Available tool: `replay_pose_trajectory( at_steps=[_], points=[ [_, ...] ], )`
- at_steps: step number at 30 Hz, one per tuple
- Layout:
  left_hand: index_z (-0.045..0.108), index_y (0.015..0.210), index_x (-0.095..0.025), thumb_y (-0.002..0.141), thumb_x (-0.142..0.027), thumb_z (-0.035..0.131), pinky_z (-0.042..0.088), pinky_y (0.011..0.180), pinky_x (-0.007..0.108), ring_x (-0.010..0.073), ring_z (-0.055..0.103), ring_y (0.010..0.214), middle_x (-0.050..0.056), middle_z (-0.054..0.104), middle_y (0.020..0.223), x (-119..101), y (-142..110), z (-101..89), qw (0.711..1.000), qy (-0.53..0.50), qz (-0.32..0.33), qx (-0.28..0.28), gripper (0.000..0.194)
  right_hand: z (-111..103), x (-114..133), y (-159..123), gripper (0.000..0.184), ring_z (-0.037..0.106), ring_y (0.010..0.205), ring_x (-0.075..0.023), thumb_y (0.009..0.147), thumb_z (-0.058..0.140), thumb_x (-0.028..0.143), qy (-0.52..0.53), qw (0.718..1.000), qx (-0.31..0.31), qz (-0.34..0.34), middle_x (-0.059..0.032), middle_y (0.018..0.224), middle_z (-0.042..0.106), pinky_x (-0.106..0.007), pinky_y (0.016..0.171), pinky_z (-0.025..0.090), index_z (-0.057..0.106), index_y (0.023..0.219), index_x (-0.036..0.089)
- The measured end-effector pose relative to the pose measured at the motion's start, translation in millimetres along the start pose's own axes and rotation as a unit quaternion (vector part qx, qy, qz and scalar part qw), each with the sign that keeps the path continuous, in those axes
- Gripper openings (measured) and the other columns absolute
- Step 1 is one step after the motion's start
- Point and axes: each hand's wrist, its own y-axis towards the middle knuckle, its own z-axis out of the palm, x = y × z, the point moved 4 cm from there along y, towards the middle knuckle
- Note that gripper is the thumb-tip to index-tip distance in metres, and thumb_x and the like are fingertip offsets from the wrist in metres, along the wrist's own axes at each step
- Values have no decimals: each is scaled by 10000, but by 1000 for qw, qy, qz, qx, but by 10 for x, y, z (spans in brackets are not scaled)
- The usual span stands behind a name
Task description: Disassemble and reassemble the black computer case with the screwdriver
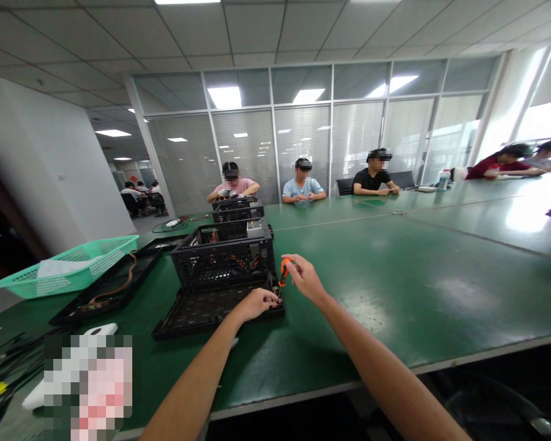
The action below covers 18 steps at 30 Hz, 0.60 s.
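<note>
My right hand (305,275) is closed on the orange and black handle of a screwdriver (284,269), held upright with its tip pointing down. Under it, the fingers of my left hand (258,303) are pinched together at the right end of a black computer case panel (202,312). What they pinch, if anything, is too small to make out. The panel lies flat on the green table in front of an open black computer case (224,257), which has a perforated side and wires inside.
To the left are a mint-green plastic basket (64,263), a black tray-like panel (114,282) with a brown cable, and black cables (9,361). More computer cases (239,211) stand behind. Several people sit around the green table (395,263).
</note>
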Motion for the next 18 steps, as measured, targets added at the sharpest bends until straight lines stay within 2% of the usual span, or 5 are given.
replay_pose_trajectory(
  at_steps=[5,10,12,14,18],
  points=[
    [691,933,-133,750,-313,556,333,583,208,113,466,621,2,599,683,40,11,4,1000,9,7,2,290,23,5,-2,327,453,473,-64,878,433,407,17,1000,20,1,-34,836,581,-201,437,385,596,1035,171],
    [691,932,-134,748,-296,552,333,586,204,114,470,631,3,608,696,49,10,9,1000,13,8,2,282,19,-73,-7,281,426,447,-67,836,507,426,41,999,16,32,35,601,495,-184,419,359,553,911,159],
    [690,939,-135,748,-292,549,335,592,202,115,473,643,5,613,708,49,9,11,1000,15,4,3,284,13,-90,-9,268,417,441,-63,817,538,425,53,998,6,43,53,566,469,-177,417,356,520,867,163],
    [689,946,-136,747,-289,549,337,597,202,115,474,648,6,616,715,45,8,9,1000,17,1,3,287,17,-80,-11,270,419,441,-61,816,538,422,58,997,8,44,51,579,474,-175,414,359,522,884,162],
    [691,933,-133,738,-282,552,330,582,205,112,460,619,-1,596,674,32,5,0,1000,18,1,6,283,47,-43,-13,332,437,426,-53,861,446,426,57,997,41,41,13,693,543,-182,398,377,549,1041,165]
  ],
)
